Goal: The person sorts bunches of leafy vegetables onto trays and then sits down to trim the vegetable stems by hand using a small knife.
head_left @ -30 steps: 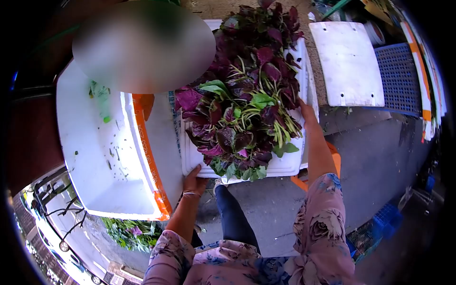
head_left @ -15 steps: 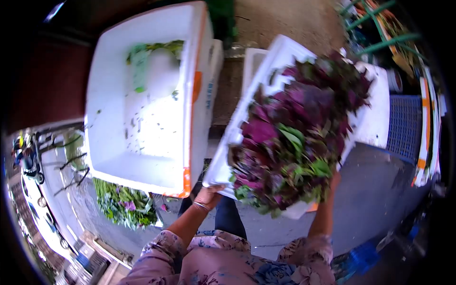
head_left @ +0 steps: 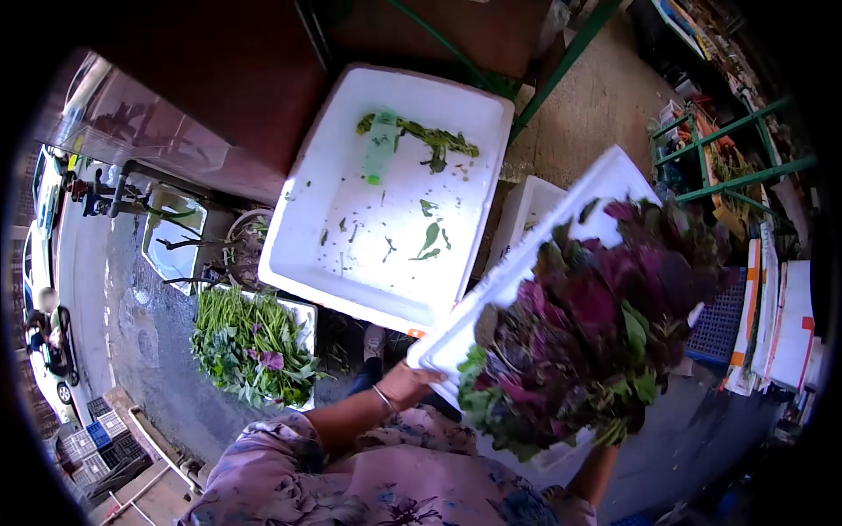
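A tilted white foam lid (head_left: 605, 175) carries a heap of purple and green leafy vegetables (head_left: 588, 307). My left hand (head_left: 408, 386) grips the lid's near left corner, its fingers partly under the edge. On the right, my forearm (head_left: 594, 473) reaches up beneath the heap, and the leaves hide my right hand. Left of the lid stands a large white foam box (head_left: 386, 228) with a green plastic bottle (head_left: 380, 149), wilted leaves and scraps inside.
Green vegetables (head_left: 254, 346) lie on a white tray at the lower left, near a water-filled basin (head_left: 175, 237). A green metal rack (head_left: 745, 145), a blue crate (head_left: 719, 320) and upright foam boards (head_left: 781, 316) stand at the right. A smaller white box (head_left: 535, 206) sits behind the lid.
The loaded lid has moved right and turned at an angle, with my left hand still on its corner. My right hand has gone out of sight. The view has swung left.
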The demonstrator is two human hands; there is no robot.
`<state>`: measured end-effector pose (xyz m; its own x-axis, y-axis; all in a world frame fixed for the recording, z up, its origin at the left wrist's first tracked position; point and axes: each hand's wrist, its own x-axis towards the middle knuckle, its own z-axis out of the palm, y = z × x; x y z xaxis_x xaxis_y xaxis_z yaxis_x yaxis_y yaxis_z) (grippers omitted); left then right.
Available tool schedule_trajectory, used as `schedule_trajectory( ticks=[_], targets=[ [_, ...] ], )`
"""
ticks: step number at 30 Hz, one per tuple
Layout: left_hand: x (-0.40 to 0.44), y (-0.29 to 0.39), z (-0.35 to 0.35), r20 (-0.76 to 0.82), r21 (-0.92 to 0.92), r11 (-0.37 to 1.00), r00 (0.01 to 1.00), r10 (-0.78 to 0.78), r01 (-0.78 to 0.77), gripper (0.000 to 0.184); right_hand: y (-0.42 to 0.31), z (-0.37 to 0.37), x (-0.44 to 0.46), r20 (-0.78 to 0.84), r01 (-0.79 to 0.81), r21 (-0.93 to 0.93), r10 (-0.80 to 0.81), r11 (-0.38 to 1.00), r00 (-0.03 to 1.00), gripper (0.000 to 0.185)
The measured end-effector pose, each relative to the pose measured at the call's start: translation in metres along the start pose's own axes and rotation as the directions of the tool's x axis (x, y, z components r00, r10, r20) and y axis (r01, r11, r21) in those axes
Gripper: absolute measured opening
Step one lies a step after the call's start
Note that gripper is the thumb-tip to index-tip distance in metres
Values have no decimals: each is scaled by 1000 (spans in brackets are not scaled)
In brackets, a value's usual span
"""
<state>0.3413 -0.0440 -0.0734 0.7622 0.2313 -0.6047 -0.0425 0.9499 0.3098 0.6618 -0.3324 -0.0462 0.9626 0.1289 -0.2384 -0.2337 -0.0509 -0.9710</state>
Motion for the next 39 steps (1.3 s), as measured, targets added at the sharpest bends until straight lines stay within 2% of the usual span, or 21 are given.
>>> schedule_trajectory(
  ticks=[3, 6, 7, 9, 12, 16, 21, 23, 24, 25, 27, 28, 31, 32, 33, 34, 35, 36, 37, 38, 39],
  targets=[
    [-33, 61, -34, -108, 106, 994, 993, 47, -36, 55, 13, 68, -8, 65, -21, 94, 14, 995, 998, 41],
    [-66, 121, -52, -215, 103, 966, 943, 253, -236, 44, 44, 146, -7, 178, -97, 191, 63, 977, 982, 41],
    [-73, 139, -73, -270, 134, 962, 925, 267, -239, 38, 45, 179, -10, 164, -93, -6, 93, 996, 982, 39],
    [-89, 173, -91, -310, 192, 926, 875, 371, -324, 29, 100, 217, 22, 156, -160, 45, 152, 986, 976, 31],
    [-98, 223, -132, -340, 356, 882, 837, 429, -308, 32, 29, 340, -53, 186, -221, 206, 184, 953, 965, 32],
    [-61, 287, -215, -426, 273, 899, 794, 433, -343, 29, 42, 433, -55, 183, -385, 174, 354, 906, 917, 32],
    [-49, 271, -197, -570, 381, 890, 695, 439, -249, 21, 98, 425, 3, 123, -346, -114, 359, 931, 925, 41],
    [-37, 264, -206, -553, 401, 887, 711, 434, -229, 20, 74, 425, 0, 138, -223, -404, 300, 887, 944, 45],
    [-32, 263, -203, -603, 387, 890, 665, 441, -239, 20, 63, 419, 2, 208, -158, -609, 349, 777, 914, 50],
    [-33, 266, -202, -622, 378, 904, 668, 409, -201, 21, 40, 413, 0, 277, 91, -870, 328, 484, 903, 52],
    [-24, 264, -201, -611, 383, 897, 668, 424, -219, 23, 33, 383, 19, 410, 332, -864, 147, 377, 900, 51],
    [-25, 262, -190, -648, 419, 889, 625, 435, -184, 24, 17, 371, 19, 336, 175, -848, 252, 500, 908, 46],
    [-14, 255, -190, -668, 535, 839, 555, 495, -105, 27, 19, 312, 35, 196, -246, -373, 336, 894, 922, 40],
    [-17, 255, -212, -657, 638, 770, 532, 534, 15, 32, 49, 282, 50, 178, -272, -380, 359, 884, 916, 38],
    [-25, 248, -200, -601, 688, 719, 480, 639, -97, 35, 88, 250, 63, 160, -298, -386, 381, 873, 910, 36],
    [-28, 251, -267, -447, 833, 553, 539, 714, -41, 38, 124, 220, 63, 48, -302, -355, 340, 885, 939, 36],
    [-30, 254, -326, -280, 936, 352, 581, 765, -12, 50, 180, 187, 75, -12, -130, -780, 193, 612, 981, 40],
    [-29, 229, -281, -597, 712, 701, 486, 639, -47, 44, 217, 156, 69, -90, -105, -760, 56, 641, 994, 46],
    [-46, 193, -234, -453, 837, 534, 394, 800, -121, 56, 238, 137, 62, -221, -311, -718, 220, 622, 950, 40],
    [-48, 167, -186, -597, 733, 670, 362, 716, -116, 61, 259, 118, 54, -342, -504, -655, 374, 563, 862, 37],
    [-54, 175, -268, -728, 456, 890, 581, 365, 13, 57, 315, 94, 67, -407, -644, -398, 504, 653, 762, 36]
  ],
)
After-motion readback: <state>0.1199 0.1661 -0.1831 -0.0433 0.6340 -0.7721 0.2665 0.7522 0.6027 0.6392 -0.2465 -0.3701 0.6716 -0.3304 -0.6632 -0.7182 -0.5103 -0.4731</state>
